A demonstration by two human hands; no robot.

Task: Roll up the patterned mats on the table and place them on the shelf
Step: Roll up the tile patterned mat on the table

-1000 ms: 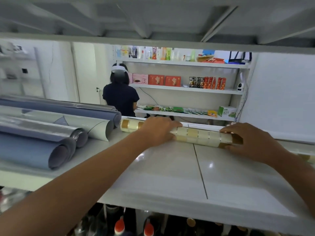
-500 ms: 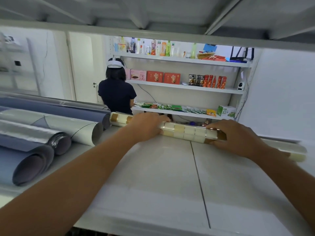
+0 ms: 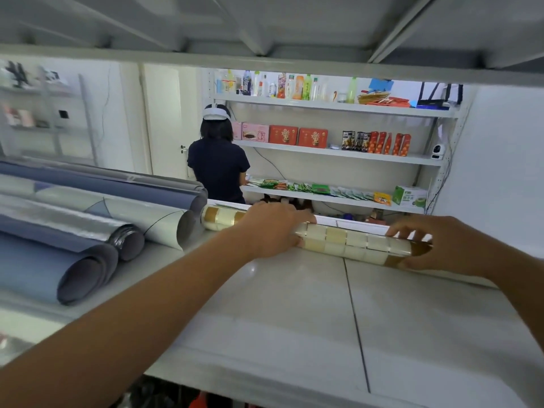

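Item: rolled patterned mat [image 3: 338,241], cream and tan squares, lying lengthwise along the far edge of the white shelf [image 3: 279,304], its left end just beside the nearest of the rolled sheets [image 3: 88,231]

Left hand [image 3: 270,228]: laid palm-down over the roll left of its middle, fingers curled over the top toward the far side; pressing, not a full wrap

Right hand [image 3: 435,245]: at the roll's right end, fingers spread above and thumb below, cupping the brown end where a loose corner shows

Neighbours: grey, blue and silver rolled sheets stacked at the left of the same shelf, open ends facing the viewer; a person in a dark top [image 3: 217,169] stands beyond the shelf, back turned, at a stocked rack of boxes and bottles

Step, as judged: setting the roll down and seating it against the back edge; release not yet made

Risks, as judged:
- roll may spring open on release, since nothing visible ties it and the right end already looks slack
- the far edge appears open to the space behind; a push too far could tip the roll over it
- a nudge leftward could disturb the stacked sheets
- whether a lip guards the far edge cannot be told
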